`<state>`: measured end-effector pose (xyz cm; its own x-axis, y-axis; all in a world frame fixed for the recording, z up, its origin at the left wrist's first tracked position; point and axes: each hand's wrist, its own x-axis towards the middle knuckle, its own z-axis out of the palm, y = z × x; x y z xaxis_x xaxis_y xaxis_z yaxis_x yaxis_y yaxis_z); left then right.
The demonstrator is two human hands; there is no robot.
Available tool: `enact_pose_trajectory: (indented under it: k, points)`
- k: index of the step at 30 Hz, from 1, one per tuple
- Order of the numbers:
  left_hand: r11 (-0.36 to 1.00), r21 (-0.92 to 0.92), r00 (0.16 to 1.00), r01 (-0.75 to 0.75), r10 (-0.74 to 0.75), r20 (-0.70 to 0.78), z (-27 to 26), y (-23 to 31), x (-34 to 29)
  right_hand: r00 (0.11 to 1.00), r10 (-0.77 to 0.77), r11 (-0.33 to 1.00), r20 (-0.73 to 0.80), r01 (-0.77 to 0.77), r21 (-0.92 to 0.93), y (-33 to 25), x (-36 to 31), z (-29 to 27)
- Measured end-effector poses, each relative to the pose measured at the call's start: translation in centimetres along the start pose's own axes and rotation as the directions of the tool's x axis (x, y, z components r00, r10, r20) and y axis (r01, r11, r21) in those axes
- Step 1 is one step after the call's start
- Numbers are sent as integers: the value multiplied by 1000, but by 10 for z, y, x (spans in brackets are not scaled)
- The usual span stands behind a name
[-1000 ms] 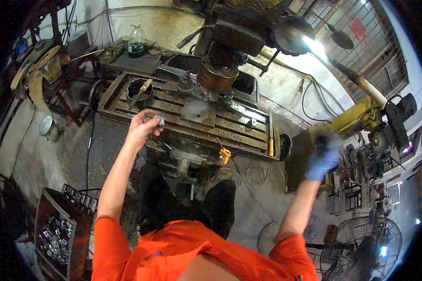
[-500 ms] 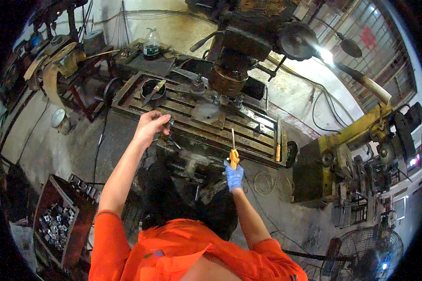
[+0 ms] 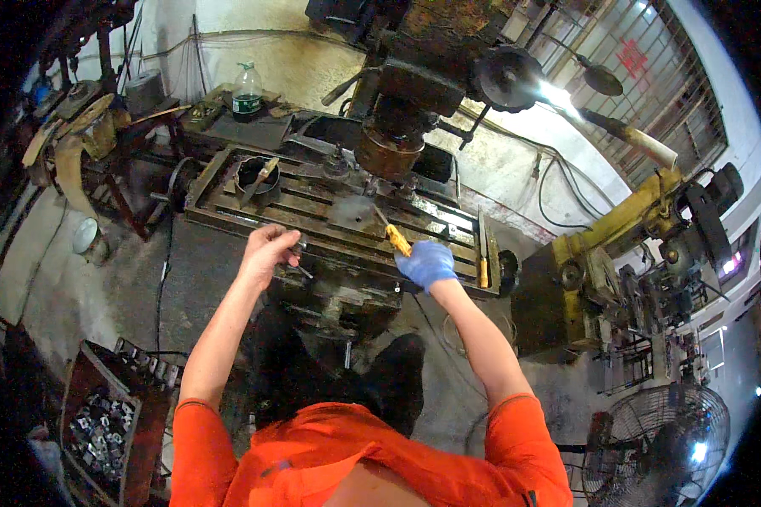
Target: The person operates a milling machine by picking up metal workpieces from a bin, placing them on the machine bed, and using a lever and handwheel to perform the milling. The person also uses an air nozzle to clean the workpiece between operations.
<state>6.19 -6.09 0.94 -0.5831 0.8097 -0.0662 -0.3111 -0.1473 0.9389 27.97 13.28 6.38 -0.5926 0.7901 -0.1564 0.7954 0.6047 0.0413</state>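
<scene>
at the right hand [image 3: 427, 264], yellow-handled screwdriver [image 3: 395, 237] tip up-left

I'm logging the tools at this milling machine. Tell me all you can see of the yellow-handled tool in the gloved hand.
The yellow-handled tool is slim, its handle yellow-orange and plastic-looking, with a thin dark shaft slanting up and left over the slotted machine table. The blue-gloved right hand grips the handle's lower end. The tip is too small to make out.

The bare left hand [image 3: 266, 252] grips a small metal handle [image 3: 300, 248] at the slotted machine table [image 3: 228, 198]. The blue-gloved right hand [image 3: 427, 264] holds a yellow-handled tool [image 3: 395, 237] over it.
</scene>
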Motion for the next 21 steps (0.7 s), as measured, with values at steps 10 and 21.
enact_pose_trajectory:
  k: [10, 21]
  points:
    - [982, 185, 997, -30, 15, 78, 25, 0, 9, 995, -67, 990, 79, 56, 133, 0, 16, 0]
    - [131, 947, 877, -294, 430, 213, 100, -28, 121, 962, -221, 818, -162, 273, 506, 61, -67, -32]
